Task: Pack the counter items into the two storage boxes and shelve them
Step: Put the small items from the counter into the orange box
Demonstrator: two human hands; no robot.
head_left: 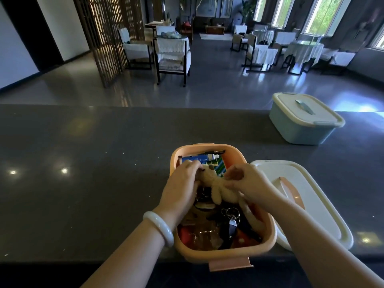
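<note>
Tucking a cream plush toy (pixel 216 187) into the crowded orange box (pixel 218 255) at lower centre, left hand (pixel 182 181) and right hand (pixel 247 183) pinch it with curled fingers, apparently flattening it so the lid (pixel 320 194), lying just right, can close.

Wooden lattice screen (pixel 99 38), dark-framed chairs (pixel 172 59), white-clothed round table (pixel 303 51), bright windows (pixel 324 15), glossy grey floor (pixel 218 80).

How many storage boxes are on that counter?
2: an open orange box at the counter's near edge, and a lidded blue box far right. None seems hidden.
</note>
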